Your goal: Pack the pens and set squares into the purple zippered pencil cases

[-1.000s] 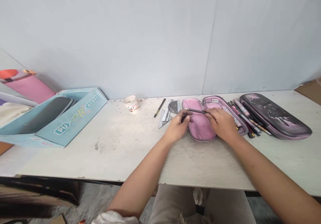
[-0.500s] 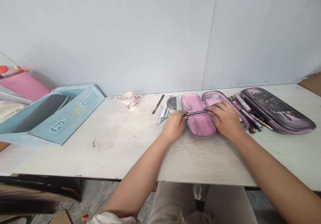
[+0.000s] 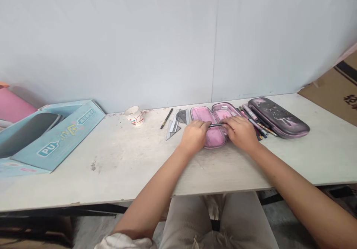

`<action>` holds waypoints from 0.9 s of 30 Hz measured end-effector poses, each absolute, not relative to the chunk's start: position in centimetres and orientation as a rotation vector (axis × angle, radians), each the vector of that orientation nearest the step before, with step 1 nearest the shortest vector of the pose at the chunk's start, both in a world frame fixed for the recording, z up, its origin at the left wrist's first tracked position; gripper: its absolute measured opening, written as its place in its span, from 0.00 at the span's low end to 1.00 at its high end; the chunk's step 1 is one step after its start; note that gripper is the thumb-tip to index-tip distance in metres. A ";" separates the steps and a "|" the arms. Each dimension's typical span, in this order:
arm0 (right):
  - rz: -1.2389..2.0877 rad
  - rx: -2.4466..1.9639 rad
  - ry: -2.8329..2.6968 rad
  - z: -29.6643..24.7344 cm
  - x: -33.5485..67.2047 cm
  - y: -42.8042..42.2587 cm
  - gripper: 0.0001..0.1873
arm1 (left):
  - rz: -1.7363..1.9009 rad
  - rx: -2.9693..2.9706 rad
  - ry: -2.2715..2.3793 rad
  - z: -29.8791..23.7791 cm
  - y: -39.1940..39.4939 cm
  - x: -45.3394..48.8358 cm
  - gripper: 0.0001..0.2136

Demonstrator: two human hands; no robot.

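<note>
Between my two hands a dark pen (image 3: 215, 125) is held level, one end in each set of fingers. My left hand (image 3: 196, 133) is closed on its left end, and my right hand (image 3: 239, 132) grips the other. Below the pen an unzipped pink pencil case (image 3: 213, 139) lies spread flat; its right half is partly covered by my right hand. Several pens and markers (image 3: 252, 116) are piled just right of the case. To its left lie clear rulers and set squares (image 3: 175, 124) and a black pen (image 3: 166, 118).
A dark, closed pencil case (image 3: 279, 117) sits at the right. A paper cup (image 3: 134, 116) stands left of the rulers, and a light-blue box (image 3: 60, 137) holds a dark object at the far left. A cardboard box (image 3: 334, 89) is beyond the table's right end.
My head view has turned slightly right, so the things on the table appear further left. My hands have come closer together along the pen, both still gripping it.
</note>
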State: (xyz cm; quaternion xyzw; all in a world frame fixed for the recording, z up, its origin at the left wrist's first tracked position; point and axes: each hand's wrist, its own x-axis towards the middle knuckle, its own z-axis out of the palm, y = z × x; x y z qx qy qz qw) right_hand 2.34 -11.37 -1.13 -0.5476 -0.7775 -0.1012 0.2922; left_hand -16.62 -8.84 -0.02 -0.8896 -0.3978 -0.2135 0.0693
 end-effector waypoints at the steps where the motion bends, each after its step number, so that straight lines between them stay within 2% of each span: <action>1: -0.284 -1.509 -2.053 -1.2 3.1 -11.5 0.17 | -0.629 -2.690 -1.157 0.4 -8.7 -16.0 0.16; 7: -0.362 -1.975 -1.702 -1.4 6.7 -12.1 0.22 | -0.652 -2.757 -1.141 1.4 -8.5 -12.8 0.19; 13: -0.444 -2.102 -1.769 -1.6 5.4 -10.7 0.21 | -0.606 -2.796 -1.265 0.9 -8.4 -15.3 0.16; 23: -0.311 -1.799 -2.042 -0.5 -5.3 -7.0 0.18 | -0.506 -2.065 -1.977 -1.0 -4.2 -28.1 0.18; 27: -0.202 -1.661 -2.112 0.1 -10.1 -5.9 0.19 | -0.393 -2.031 -2.126 -2.3 -3.3 -30.2 0.17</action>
